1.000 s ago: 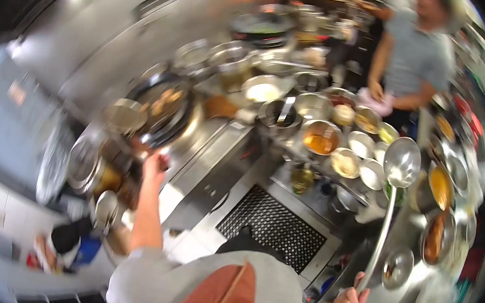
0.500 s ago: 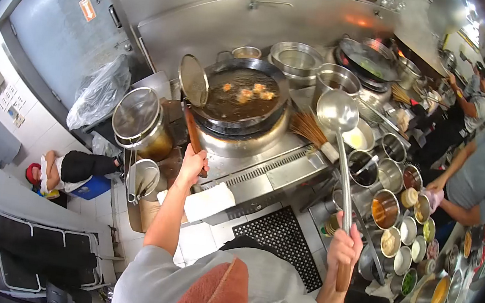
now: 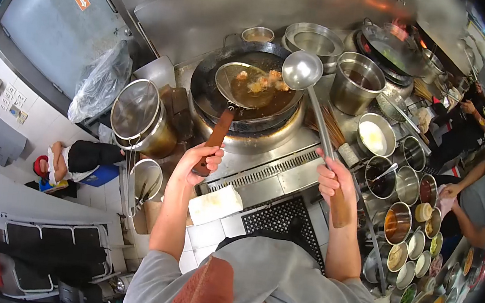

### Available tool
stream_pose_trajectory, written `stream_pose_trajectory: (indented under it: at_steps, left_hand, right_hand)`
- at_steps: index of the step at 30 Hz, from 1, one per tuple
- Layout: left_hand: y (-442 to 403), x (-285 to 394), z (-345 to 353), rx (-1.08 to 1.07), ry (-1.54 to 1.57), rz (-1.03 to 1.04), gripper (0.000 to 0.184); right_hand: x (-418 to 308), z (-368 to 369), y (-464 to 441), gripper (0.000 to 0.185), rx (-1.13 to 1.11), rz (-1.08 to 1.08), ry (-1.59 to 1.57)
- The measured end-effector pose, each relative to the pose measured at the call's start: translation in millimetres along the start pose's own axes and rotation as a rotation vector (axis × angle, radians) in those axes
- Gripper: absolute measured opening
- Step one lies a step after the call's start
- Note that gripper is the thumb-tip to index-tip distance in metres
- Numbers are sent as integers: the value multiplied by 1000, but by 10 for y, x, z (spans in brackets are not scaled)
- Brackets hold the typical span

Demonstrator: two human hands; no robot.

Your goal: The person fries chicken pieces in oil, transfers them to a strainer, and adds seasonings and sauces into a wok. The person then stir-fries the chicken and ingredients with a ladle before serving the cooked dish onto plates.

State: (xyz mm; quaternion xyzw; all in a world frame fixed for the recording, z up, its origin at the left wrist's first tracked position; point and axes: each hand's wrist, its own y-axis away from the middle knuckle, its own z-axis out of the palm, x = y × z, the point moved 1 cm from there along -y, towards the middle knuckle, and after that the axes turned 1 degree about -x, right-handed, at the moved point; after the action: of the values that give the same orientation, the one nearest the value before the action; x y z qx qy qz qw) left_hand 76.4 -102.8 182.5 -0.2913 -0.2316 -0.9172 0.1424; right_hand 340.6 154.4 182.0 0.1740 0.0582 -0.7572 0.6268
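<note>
My left hand [image 3: 200, 162] is closed round the wooden handle of a mesh skimmer [image 3: 235, 85], whose round mesh lies over the dark oil in a large wok [image 3: 203, 78]. Browned pieces of food [image 3: 273, 81] float in the oil beside and behind the mesh. In my right hand [image 3: 335, 180] is the wooden handle of a long metal ladle [image 3: 302, 70]. The ladle's bowl hangs over the wok's right edge, close to the food.
Left of the wok stands a pot with a strainer [image 3: 138, 109]. A bamboo brush [image 3: 329, 128], a tall pot [image 3: 358, 84] and many sauce containers [image 3: 397, 223] are on the right. Co-workers [image 3: 481, 185] stand at far right; one person [image 3: 58, 163] sits low at left.
The skimmer has tipped down from upright at the wok's left side to over the oil. The ladle and my right hand have moved left, to the wok's edge.
</note>
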Motion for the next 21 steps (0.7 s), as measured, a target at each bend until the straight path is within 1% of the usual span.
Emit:
stream_pose_trajectory:
  at_steps: [2, 3, 4, 5, 6, 7, 9, 10, 12, 13, 15, 16, 18, 19, 20, 21]
  left_hand:
    - [-24, -52, 84, -62, 115, -29, 29]
    - [-39, -85, 128, -43, 139, -25, 31]
    - [-42, -114, 185, -34, 145, -19, 31]
    - [-30, -148, 252, -34, 127, 0, 31]
    - [-24, -179, 321, -36, 110, 22, 32]
    - [-19, -201, 378, 14, 42, 38, 32]
    - [-21, -256, 448, 50, 2, 65, 32]
    - [-18, -293, 470, 79, -44, 75, 33]
    - [-42, -343, 546, 117, -76, 86, 32]
    - [-50, -357, 622, 150, -121, 90, 31]
    - [-81, -365, 739, 213, -193, 88, 29]
    - [-98, -356, 761, 226, -192, 88, 29]
    - [-157, -310, 781, 200, -173, 76, 28]
    - [-190, -259, 759, 194, -122, 43, 29]
    - [-208, -211, 747, 196, -130, 42, 29]
    - [-218, -163, 743, 159, -59, 2, 29]
  right_hand:
    - [-108, -8, -96, 29, 92, -10, 255]
    - [-173, -7, -135, 29, 91, 3, 253]
    - [-249, -5, -172, 28, 122, 17, 348]
    - [-317, -12, -199, 27, 152, 30, 445]
    - [-379, -27, -225, 27, 145, 44, 449]
    - [-448, -41, -258, 31, 134, 36, 518]
    - [-586, -92, -337, 39, 115, 37, 638]
    - [-636, -122, -384, 39, 105, 53, 640]
    - [-735, -172, -482, 38, 110, 2, 832]
    - [-781, -188, -543, 38, 97, 12, 836]
    - [-837, -219, -664, 34, 126, -34, 1071]
    - [-850, -235, -722, 34, 120, -24, 1065]
    - [-877, -259, -830, 29, 125, -49, 1186]
    - [-873, -256, -850, 23, 132, -63, 1181]
    - [-889, -282, -858, 23, 130, -67, 1174]
    - [-893, -321, -862, 21, 135, -35, 1090]
